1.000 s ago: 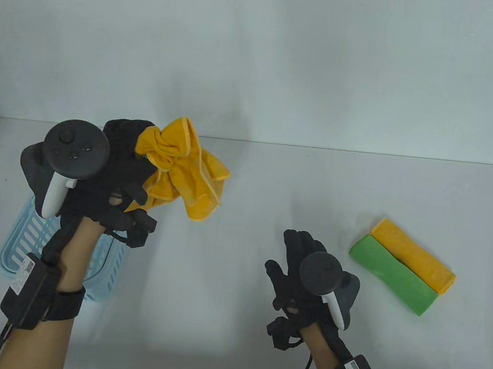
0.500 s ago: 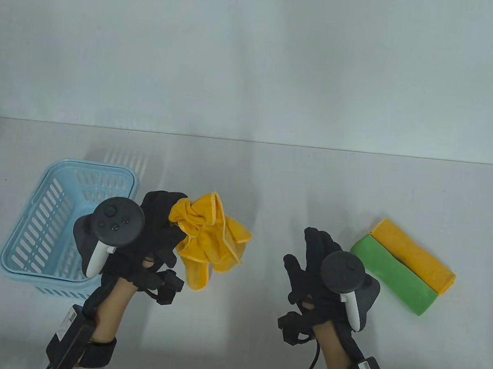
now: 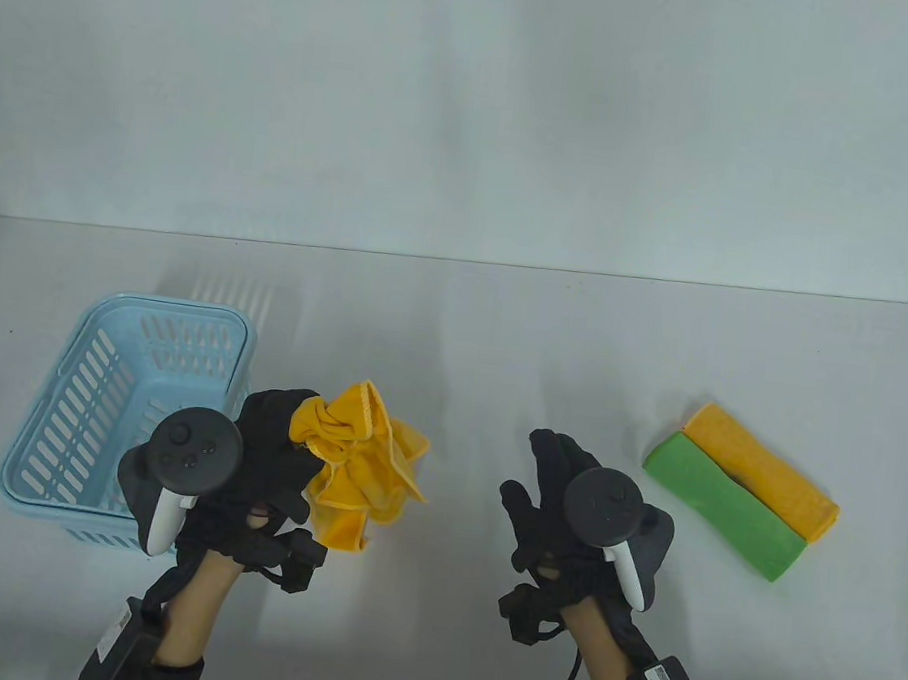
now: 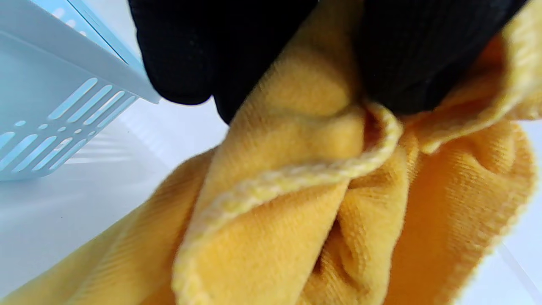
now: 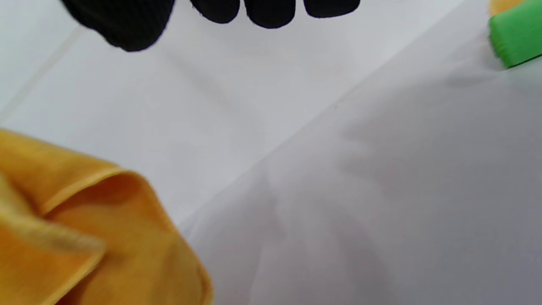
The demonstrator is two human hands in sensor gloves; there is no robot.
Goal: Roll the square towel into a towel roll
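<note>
Now the left hand (image 3: 268,458) grips the yellow towel (image 3: 357,468) in a bunched wad, fingers curled round the cloth; left wrist view confirms black fingertips (image 4: 406,55) pinching folds and hem. Towel hangs crumpled off the hand, just to the right of the blue basket (image 3: 51,425), its lower folds low over the table (image 3: 462,341) — touching or not, cannot tell.

Change: a second ago the towel was held high, above and beyond the basket; half a second ago it had dropped to the basket's right side; since then it has moved slightly nearer the person and lower. Basket, earlier half hidden behind the forearm, now shows whole and looks to hold nothing.

Right hand (image 3: 567,500) farther right of the basket, between towel and the finished rolls, fingers straight and spread, holding nothing. It has shifted only a little over the second.

Right of everything: green roll (image 3: 721,510) and yellow roll (image 3: 766,474), side by side, touching.

Judgement: the fetch looks done. Towel not yet spread; next it needs laying flat in the gap between the hands, right hand well placed to catch a corner. Rolling not begun.
</note>
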